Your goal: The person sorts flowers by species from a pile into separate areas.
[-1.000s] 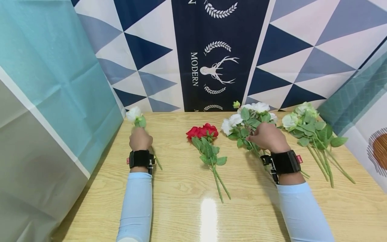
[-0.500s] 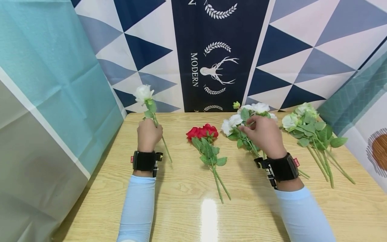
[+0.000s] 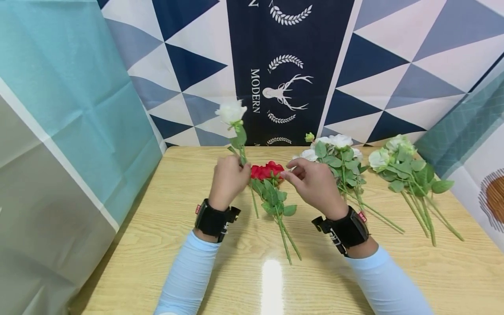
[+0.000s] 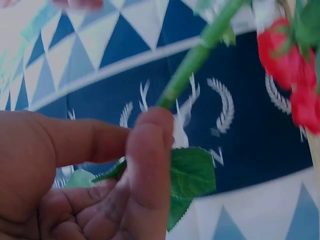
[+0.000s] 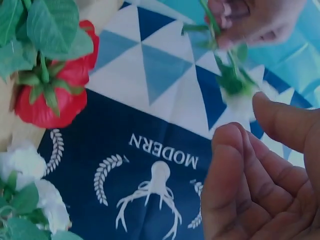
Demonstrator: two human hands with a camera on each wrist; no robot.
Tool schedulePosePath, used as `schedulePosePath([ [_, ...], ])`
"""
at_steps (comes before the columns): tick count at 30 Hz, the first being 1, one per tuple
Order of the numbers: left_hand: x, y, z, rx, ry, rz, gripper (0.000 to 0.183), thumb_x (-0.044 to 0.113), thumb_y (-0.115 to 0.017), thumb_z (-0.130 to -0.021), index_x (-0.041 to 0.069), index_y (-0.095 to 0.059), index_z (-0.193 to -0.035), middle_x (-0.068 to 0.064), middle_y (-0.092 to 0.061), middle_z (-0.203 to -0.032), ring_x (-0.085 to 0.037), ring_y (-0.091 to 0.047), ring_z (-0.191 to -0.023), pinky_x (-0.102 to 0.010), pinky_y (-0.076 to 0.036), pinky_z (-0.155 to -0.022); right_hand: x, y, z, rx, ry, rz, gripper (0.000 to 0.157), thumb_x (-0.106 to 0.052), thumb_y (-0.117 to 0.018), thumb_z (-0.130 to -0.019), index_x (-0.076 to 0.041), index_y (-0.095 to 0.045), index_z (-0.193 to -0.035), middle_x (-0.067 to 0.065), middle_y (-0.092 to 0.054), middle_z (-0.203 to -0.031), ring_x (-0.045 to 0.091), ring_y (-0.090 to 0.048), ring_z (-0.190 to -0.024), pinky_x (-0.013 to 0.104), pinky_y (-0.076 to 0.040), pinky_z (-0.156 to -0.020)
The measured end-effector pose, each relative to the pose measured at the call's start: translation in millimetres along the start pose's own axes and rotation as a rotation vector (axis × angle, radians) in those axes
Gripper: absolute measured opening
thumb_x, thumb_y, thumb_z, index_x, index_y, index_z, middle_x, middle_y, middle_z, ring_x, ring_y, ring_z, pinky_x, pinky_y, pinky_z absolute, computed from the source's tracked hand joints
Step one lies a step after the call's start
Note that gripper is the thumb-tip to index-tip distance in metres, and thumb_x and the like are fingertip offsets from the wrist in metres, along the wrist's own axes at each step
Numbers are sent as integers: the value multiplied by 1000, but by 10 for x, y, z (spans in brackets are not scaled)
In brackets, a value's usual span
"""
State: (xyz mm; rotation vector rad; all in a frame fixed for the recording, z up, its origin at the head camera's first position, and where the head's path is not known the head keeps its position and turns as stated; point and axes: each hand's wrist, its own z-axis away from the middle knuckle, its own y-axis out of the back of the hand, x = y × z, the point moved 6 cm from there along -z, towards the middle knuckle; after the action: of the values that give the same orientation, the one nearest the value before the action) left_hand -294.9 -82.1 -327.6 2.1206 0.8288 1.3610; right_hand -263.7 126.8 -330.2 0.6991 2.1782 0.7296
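My left hand (image 3: pixel 230 180) pinches the green stem of a white rose (image 3: pixel 231 112), holding it nearly upright above the table. In the left wrist view the stem (image 4: pixel 192 65) passes between thumb and fingers, with a leaf (image 4: pixel 192 172) below. My right hand (image 3: pixel 318 186) hovers beside the red roses (image 3: pixel 268 171), its fingers loosely bent. The right wrist view shows a gap between the thumb (image 5: pixel 280 117) and fingertips, with nothing in it. Those red roses lie on the table between the two hands, stems toward me.
A bunch of white roses (image 3: pixel 341 142) lies right of the red ones, behind my right hand. Farther right is a bunch of pale green-white roses (image 3: pixel 398 151). A patterned cloth (image 3: pixel 197 65) hangs along the back edge of the wooden table (image 3: pixel 244 271).
My left hand has lifted the white rose off the left side of the table and carried it right. My right hand has moved left, from the white bunch toward the red roses.
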Motion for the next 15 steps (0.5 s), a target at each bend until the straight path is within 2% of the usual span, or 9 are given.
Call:
schedulePosePath([
  [4, 175, -148, 67, -36, -49, 26, 34, 15, -63, -101, 9, -58, -68, 0, -47, -53, -12, -44, -41, -23, -32, -42, -49, -137, 19, -107, 12, -41, 23, -25, -73, -98, -5, -73, -110, 1, -72, -84, 11, -66, -71, 31, -51, -64],
  [8, 289, -239, 123, -61, -70, 87, 25, 17, -64, -101, 6, -66, -78, 0, -55, -57, -11, -49, -44, -22, -36, -44, -84, -270, 39, -204, 14, -69, 22, -23, -74, -97, -4, -74, -110, 2, -74, -87, 11, -68, -74, 31, -55, -67],
  [12, 332, -257, 149, -59, -65, 133, 22, 17, -65, -101, 6, -70, -83, 1, -60, -61, -10, -54, -46, -22, -40, -44, -137, -343, 51, -232, 35, -79, 11, -16, -74, -97, -5, -74, -100, -1, -68, -76, 7, -60, -61, 29, -51, -60],
  [15, 326, -250, 146, -60, -76, 153, 25, 18, -66, -100, 8, -68, -77, 1, -59, -57, -11, -53, -44, -22, -36, -43, -164, -353, 57, -235, 52, -70, 7, -11, -72, -97, -5, -71, -94, -3, -62, -70, 5, -50, -55, 27, -44, -56],
])
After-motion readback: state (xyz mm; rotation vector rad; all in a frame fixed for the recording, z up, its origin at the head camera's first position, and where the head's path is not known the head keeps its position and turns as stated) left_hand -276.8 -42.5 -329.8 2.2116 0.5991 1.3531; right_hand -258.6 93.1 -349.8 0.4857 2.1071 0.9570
